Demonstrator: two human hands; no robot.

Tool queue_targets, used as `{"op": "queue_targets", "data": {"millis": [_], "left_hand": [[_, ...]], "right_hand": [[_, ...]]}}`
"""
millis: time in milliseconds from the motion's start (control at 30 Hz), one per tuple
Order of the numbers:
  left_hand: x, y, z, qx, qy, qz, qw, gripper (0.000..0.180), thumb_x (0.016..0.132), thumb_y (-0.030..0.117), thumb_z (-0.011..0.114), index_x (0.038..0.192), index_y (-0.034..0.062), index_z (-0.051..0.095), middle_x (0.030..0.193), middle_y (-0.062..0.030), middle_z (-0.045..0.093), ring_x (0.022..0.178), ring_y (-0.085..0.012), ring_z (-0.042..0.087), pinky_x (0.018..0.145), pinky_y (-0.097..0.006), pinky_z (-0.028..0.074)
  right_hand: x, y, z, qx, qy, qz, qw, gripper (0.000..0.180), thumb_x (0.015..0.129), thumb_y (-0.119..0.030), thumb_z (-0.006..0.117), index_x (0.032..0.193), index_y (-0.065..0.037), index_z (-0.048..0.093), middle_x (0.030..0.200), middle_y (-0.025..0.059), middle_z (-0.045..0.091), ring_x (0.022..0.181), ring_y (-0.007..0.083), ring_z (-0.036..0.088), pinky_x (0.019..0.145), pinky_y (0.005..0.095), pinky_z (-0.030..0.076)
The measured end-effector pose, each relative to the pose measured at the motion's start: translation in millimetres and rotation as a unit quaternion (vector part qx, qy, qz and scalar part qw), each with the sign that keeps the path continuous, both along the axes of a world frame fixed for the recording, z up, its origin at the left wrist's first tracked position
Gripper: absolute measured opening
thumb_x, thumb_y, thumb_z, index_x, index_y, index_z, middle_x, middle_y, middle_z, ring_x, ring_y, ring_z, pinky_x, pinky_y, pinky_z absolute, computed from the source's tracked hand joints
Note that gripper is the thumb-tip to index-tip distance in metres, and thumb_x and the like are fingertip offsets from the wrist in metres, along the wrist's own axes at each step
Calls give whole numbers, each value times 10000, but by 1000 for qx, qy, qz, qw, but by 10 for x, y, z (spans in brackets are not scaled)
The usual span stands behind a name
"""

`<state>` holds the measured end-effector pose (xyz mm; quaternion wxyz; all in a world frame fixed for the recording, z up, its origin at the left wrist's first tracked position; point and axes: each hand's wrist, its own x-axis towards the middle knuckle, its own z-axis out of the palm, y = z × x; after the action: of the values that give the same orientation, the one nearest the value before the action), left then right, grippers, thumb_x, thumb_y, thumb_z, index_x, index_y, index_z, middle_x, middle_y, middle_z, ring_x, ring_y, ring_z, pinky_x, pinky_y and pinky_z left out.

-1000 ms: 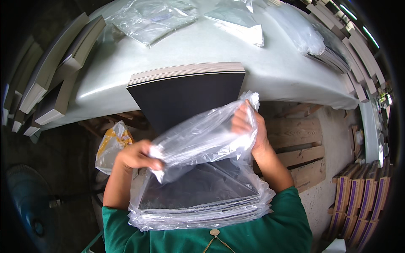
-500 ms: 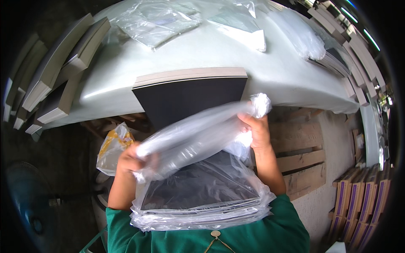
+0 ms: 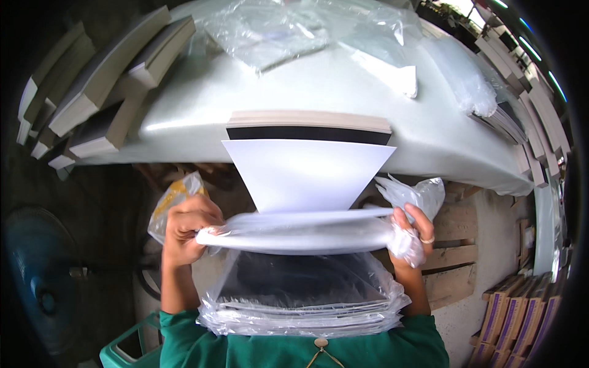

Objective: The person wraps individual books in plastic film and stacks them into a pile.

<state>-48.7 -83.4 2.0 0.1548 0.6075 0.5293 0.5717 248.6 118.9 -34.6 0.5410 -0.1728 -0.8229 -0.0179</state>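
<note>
2 hands (image 3: 187,230) (image 3: 410,236) grip plastic bag (image 3: 300,230) — taut

On the white glossy table (image 3: 184,116) you have loose clear plastic bags (image 3: 276,30) lying near the far edge. Grey-edged board stacks (image 3: 104,80) lean at your left, and more stacks (image 3: 534,104) line the right. A blue fan (image 3: 43,288) stands low left, wooden pallet slats (image 3: 460,257) low right.
</note>
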Motion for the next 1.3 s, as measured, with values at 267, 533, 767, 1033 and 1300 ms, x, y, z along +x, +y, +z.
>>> {"op": "queue_targets", "data": {"millis": [267, 533, 767, 1033, 1300], "left_hand": [[-374, 201, -1317, -257, -561, -160, 770, 362, 721, 195, 682, 1029, 54, 554, 924, -41, 610, 847, -131, 582, 783, -277, 455], [-558, -200, -3491, -370, -588, 28, 719, 99, 764, 91, 604, 862, 79, 588, 767, 21, 577, 661, -95, 524, 596, -212, 417], [-862, -112, -2509, -315, -454, 8, 833, 46, 789, 74, 581, 834, 62, 579, 735, 4, 554, 621, -74, 489, 569, -179, 393], [119, 746, -748, -459, -43, -392, 796, 355, 773, 180, 639, 1092, 61, 538, 927, -28, 565, 860, -111, 505, 755, -256, 414], [64, 599, -1742, -517, -155, -277, 795, 362, 835, 245, 546, 1148, 66, 507, 1158, -45, 469, 1084, -167, 388, 923, -282, 284]], "right_hand": [[200, 509, -621, -834, 125, 401, 357, 220, 813, -103, 512, 1021, -31, 514, 518, -5, 415, 372, 30, 324, 336, 187, 241], [295, 618, -2949, -863, 49, 186, 468, 151, 829, -145, 510, 953, -66, 544, 532, -27, 424, 363, 29, 310, 338, 184, 229], [223, 597, -1322, -775, 0, 163, 610, 195, 827, -234, 560, 906, -59, 592, 663, -19, 550, 435, 20, 368, 381, 185, 278], [-266, 542, -1410, -525, -489, 181, 673, 311, 736, -296, 621, 823, 2, 596, 674, 100, 589, 618, 162, 544, 599, 306, 438], [-141, 698, -2213, -821, -150, 231, 500, 302, 746, -362, 638, 664, -79, 570, 519, -31, 433, 446, 91, 380, 415, 259, 305]]}}
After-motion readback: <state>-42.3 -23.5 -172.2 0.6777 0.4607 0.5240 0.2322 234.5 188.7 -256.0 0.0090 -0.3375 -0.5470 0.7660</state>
